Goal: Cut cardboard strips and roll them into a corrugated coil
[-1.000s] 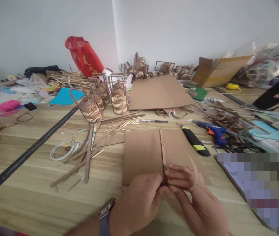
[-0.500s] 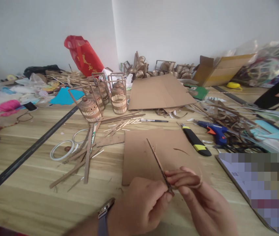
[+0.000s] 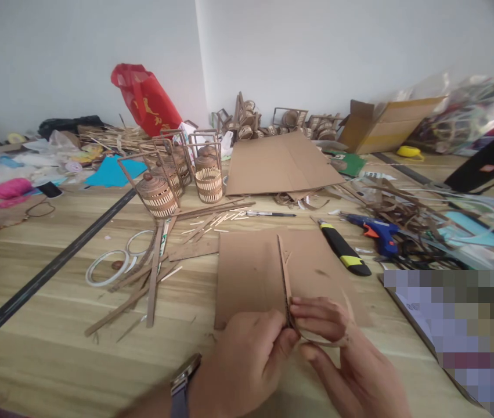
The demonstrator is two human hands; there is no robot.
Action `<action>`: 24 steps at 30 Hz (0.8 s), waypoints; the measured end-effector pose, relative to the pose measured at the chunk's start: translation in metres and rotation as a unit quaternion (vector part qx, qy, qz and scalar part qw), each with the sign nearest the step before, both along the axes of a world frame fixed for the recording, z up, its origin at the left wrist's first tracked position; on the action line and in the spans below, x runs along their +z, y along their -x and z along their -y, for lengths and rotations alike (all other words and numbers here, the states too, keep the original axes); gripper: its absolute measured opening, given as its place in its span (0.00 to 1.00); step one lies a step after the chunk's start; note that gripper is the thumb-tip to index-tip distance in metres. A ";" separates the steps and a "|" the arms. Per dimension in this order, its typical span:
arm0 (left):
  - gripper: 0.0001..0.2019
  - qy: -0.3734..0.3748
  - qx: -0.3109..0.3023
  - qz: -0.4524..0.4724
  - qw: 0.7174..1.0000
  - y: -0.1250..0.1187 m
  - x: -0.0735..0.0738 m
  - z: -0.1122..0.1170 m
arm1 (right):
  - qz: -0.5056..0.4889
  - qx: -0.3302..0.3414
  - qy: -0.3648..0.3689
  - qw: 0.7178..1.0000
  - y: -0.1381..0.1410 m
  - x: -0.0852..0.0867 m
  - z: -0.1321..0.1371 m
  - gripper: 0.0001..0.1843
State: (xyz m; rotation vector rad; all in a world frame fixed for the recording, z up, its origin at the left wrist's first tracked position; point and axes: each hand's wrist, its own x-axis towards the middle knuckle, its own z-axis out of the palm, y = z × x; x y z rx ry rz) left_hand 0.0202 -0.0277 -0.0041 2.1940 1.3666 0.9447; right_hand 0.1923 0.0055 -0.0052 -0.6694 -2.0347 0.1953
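The cardboard strip (image 3: 285,278) stands on its thin edge, just above the flat cardboard sheet (image 3: 247,273) near the front of the bench (image 3: 55,325). Its near end sits between both hands. The left hand (image 3: 247,363) pinches it from one side and the right hand (image 3: 351,360) pinches it from the other, so each grip is closed on the strip. A thin paper curl (image 3: 346,307) bends up over the right fingers.

I think this goes best with both pinches close together, firm but not squashing, and the strip kept straight so it does not fold.

The strip is brown, long and thin, and its edge looks wavy inside. The sheet under it is brown and smooth. The bench is pale wood with lines in it.

A knife (image 3: 345,255) with a black and yellow handle lies just beside the sheet, and a blue glue gun (image 3: 379,235) lies near it. Little round baskets (image 3: 157,194) made of thin sticks stand farther back. White tape rings (image 3: 107,266) lie to the left among loose brown strips. A shiny red bag (image 3: 148,104) leans on the wall.
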 end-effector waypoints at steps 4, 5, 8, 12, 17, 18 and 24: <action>0.19 -0.030 0.017 -0.035 0.999 -0.001 0.002 0.004 | 0.004 0.000 -0.019 1.000 0.002 0.000 -0.001 0.05; 0.19 -0.034 0.016 -0.042 0.998 -0.001 0.003 0.004 | 0.003 0.000 -0.013 1.000 0.001 0.000 -0.001 0.06; 0.20 -0.043 -0.005 -0.043 0.998 0.002 0.006 0.004 | -0.006 0.002 0.025 1.000 0.000 0.000 0.001 0.06; 0.23 -0.050 -0.054 -0.021 0.997 0.006 0.010 0.004 | -0.081 0.031 0.132 0.987 0.000 0.006 0.001 0.07; 0.27 -0.065 -0.094 -0.025 0.993 0.010 0.012 0.002 | -0.153 0.088 0.220 0.959 0.005 0.017 0.002 0.11; 0.28 -0.068 -0.103 -0.023 0.992 0.010 0.013 0.001 | -0.159 0.093 0.229 0.956 0.004 0.018 0.002 0.12; 0.26 -0.064 -0.043 -0.005 0.997 0.008 0.011 -0.002 | -0.098 0.058 0.147 0.983 -0.003 0.009 0.004 0.06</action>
